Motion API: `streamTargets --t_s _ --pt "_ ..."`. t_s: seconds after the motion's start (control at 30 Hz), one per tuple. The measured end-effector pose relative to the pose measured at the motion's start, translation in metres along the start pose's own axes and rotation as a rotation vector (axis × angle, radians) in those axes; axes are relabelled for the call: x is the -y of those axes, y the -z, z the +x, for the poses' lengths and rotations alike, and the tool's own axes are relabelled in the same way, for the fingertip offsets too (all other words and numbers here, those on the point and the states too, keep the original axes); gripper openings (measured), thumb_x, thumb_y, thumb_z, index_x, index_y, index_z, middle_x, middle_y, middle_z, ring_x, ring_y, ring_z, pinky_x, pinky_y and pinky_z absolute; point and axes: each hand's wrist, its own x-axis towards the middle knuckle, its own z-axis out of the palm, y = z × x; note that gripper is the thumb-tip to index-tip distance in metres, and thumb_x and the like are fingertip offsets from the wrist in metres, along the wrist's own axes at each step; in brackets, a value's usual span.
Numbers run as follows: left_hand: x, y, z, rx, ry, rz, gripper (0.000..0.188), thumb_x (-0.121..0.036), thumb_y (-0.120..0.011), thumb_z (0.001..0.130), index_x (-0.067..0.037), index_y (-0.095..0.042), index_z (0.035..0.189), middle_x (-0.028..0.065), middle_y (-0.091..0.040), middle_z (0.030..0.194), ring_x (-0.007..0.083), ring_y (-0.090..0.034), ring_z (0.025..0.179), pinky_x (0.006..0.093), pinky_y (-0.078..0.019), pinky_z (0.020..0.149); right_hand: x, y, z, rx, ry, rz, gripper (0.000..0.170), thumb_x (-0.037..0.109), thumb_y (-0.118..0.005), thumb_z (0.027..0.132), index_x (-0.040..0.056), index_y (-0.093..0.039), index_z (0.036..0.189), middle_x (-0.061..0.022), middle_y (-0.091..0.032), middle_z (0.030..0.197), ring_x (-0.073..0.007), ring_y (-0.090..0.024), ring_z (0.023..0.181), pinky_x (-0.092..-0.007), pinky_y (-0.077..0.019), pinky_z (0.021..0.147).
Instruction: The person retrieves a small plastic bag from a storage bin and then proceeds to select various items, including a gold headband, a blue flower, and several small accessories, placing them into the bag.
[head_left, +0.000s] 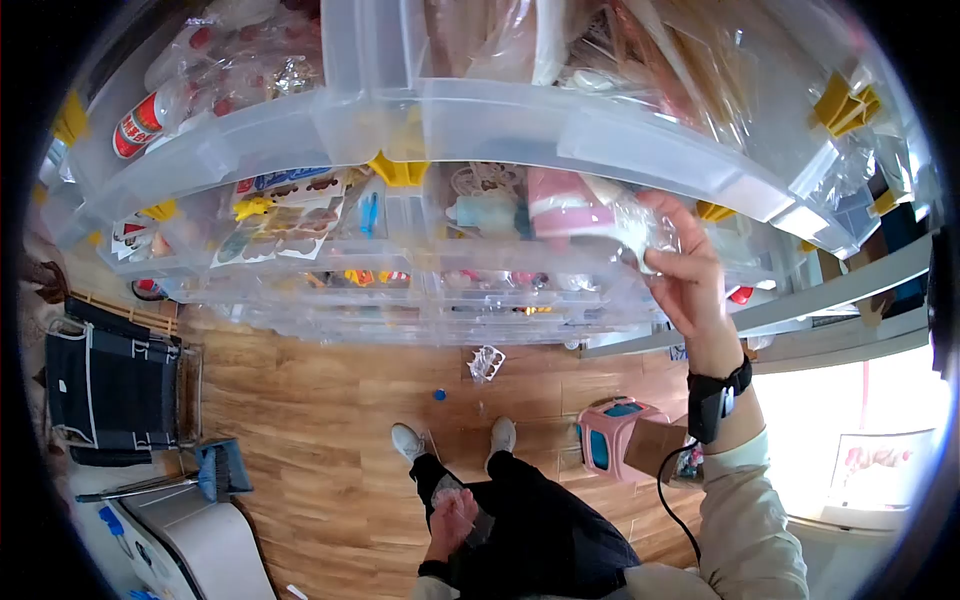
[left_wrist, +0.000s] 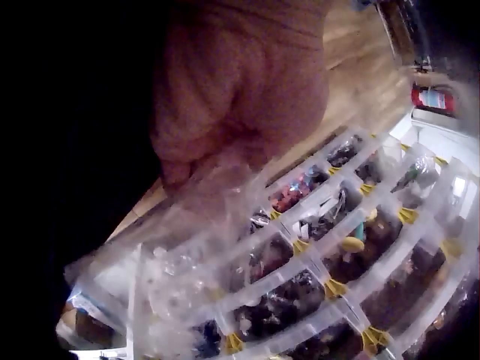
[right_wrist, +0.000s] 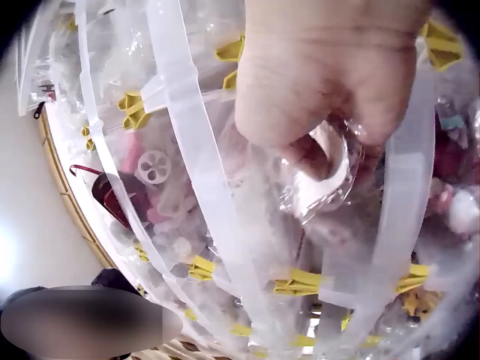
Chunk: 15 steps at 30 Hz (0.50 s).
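In the head view my right hand (head_left: 690,268) reaches into a clear plastic bin (head_left: 590,125) of the stacked rack. Thumb and fingers pinch a clear-wrapped packet (head_left: 585,215) with pink and white parts. From the right wrist, a curved white piece in shiny clear film (right_wrist: 319,184) shows between the fingers of the hand (right_wrist: 330,82). Low in front of my dark trousers, my left hand (head_left: 455,518) has its fingers curled around a clear plastic bag (left_wrist: 217,187). The bag hangs below the hand (left_wrist: 240,90) in the left wrist view; its contents are blurred.
Yellow clips (head_left: 398,170) join the bins. Beside the packet lie sticker sheets (head_left: 290,215) and a blue item (head_left: 370,212). A pink stool (head_left: 610,440) and cardboard box (head_left: 655,447) stand on the wooden floor (head_left: 340,450); a folding chair (head_left: 115,385) and dustpan (head_left: 225,470) are left.
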Motion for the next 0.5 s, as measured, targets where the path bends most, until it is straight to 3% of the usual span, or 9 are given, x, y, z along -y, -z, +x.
streamTargets --t_s 0.03,0.1,0.17,0.23,0.3,0.37,0.4,0.43,0.5 --pt "0.002 -0.006 -0.001 -0.01 0.005 -0.002 0.031 -0.017 -0.043 0.083 0.002 -0.044 0.107 0.0122 -0.05 0.109 0.0246 -0.05 0.099 0.0357 -0.0377 0.087 -0.004 0.009 -0.005 -0.01 -0.006 0.0 0.041 -0.009 -0.046 0.07 -0.002 -0.042 0.11 -0.0117 -0.051 0.103 -0.0191 -0.053 0.09 -0.0282 -0.045 0.075" --pt "0.001 -0.032 0.004 -0.439 -0.148 0.342 0.032 -0.015 -0.043 0.082 -0.002 -0.042 0.111 0.0132 -0.05 0.11 0.0261 -0.052 0.093 0.0377 -0.0408 0.083 -0.007 0.02 -0.017 0.134 -0.035 0.208 0.041 -0.008 -0.048 0.07 -0.0013 -0.043 0.11 -0.012 -0.052 0.101 -0.0196 -0.053 0.09 -0.0289 -0.0444 0.077" --pt "-0.003 -0.076 0.01 -0.42 -0.107 0.658 0.037 -0.011 -0.043 0.081 -0.007 -0.037 0.118 0.0128 -0.049 0.11 0.024 -0.054 0.086 0.0348 -0.0451 0.072 -0.001 0.013 -0.029 0.145 -0.056 0.245 0.041 -0.008 -0.05 0.069 -0.0006 -0.043 0.11 -0.0119 -0.053 0.099 -0.0195 -0.054 0.09 -0.0289 -0.0444 0.077" --pt "-0.014 -0.124 0.017 -0.302 -0.085 0.994 0.042 -0.008 -0.042 0.081 -0.009 -0.032 0.122 0.0118 -0.049 0.11 0.0204 -0.054 0.081 0.0296 -0.0457 0.063 -0.001 0.007 -0.044 0.133 -0.059 0.315 0.042 -0.008 -0.05 0.069 -0.0006 -0.042 0.109 -0.012 -0.053 0.098 -0.0198 -0.054 0.09 -0.0297 -0.0443 0.077" --pt "-0.004 -0.197 0.019 -0.262 -0.245 1.324 0.047 -0.008 -0.042 0.08 -0.01 -0.028 0.125 0.0097 -0.047 0.11 0.0159 -0.053 0.078 0.0238 -0.0432 0.058 -0.002 0.003 -0.062 0.126 -0.082 0.354 0.042 -0.009 -0.05 0.068 -0.0007 -0.042 0.109 -0.0114 -0.053 0.1 -0.0197 -0.053 0.092 -0.0307 -0.0438 0.079" --pt "0.026 -0.29 0.018 0.078 -0.381 1.323 0.05 -0.014 -0.046 0.081 -0.008 -0.026 0.126 0.0074 -0.049 0.103 0.0108 -0.052 0.075 0.0198 -0.041 0.057 -0.004 -0.002 -0.082 0.142 -0.104 0.333 0.043 -0.01 -0.05 0.067 -0.0003 -0.043 0.108 -0.0099 -0.052 0.1 -0.0187 -0.052 0.093 -0.0291 -0.0432 0.078" --pt "0.046 -0.341 0.009 0.234 -0.332 1.348 0.05 -0.019 -0.049 0.082 -0.007 -0.027 0.125 0.0065 -0.05 0.101 0.0084 -0.051 0.074 0.0182 -0.0398 0.056 -0.001 -0.008 -0.091 0.16 -0.108 0.328 0.043 -0.011 -0.049 0.066 0.0004 -0.043 0.107 -0.0077 -0.051 0.099 -0.0153 -0.051 0.092 -0.0237 -0.0418 0.076" --pt "0.061 -0.377 0.004 0.394 -0.284 1.375 0.052 -0.024 -0.052 0.082 -0.005 -0.029 0.124 0.0057 -0.051 0.1 0.006 -0.05 0.074 0.0166 -0.0386 0.055 0.003 -0.011 -0.102 0.179 -0.111 0.338 0.043 -0.011 -0.049 0.066 0.0004 -0.043 0.107 -0.0077 -0.051 0.099 -0.0153 -0.051 0.092 -0.0237 -0.0418 0.076" --pt "0.069 -0.39 0.008 0.454 -0.239 1.408 0.051 -0.027 -0.053 0.081 -0.003 -0.033 0.121 0.0061 -0.053 0.097 0.0063 -0.051 0.074 0.0174 -0.0396 0.056 0.011 -0.015 -0.12 0.192 -0.152 0.178 0.044 -0.011 -0.048 0.066 0.001 -0.043 0.107 -0.006 -0.051 0.096 -0.0119 -0.049 0.09 -0.0192 -0.0391 0.074"
